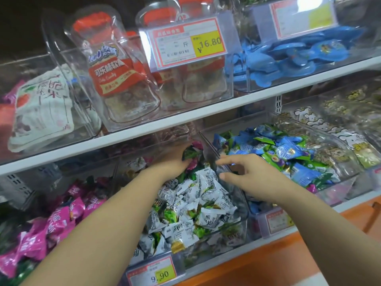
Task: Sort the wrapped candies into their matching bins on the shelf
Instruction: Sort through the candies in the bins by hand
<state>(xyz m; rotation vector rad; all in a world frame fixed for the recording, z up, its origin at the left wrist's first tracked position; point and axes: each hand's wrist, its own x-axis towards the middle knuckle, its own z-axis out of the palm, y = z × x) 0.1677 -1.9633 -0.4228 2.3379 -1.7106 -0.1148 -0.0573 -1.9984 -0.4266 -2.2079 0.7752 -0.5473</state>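
Head view: your left hand (175, 161) curls its fingers round a few crinkly green-and-magenta wrapped candies (190, 154) at the back of the middle bin (240, 203), one of three clear plastic ones. Your right hand (253, 179), fingers spread and empty, hovers over its right wall.

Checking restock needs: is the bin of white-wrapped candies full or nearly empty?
Well filled: white-wrapped candies lie heaped from the bin's front wall back to where the left hand grips green and magenta candies.
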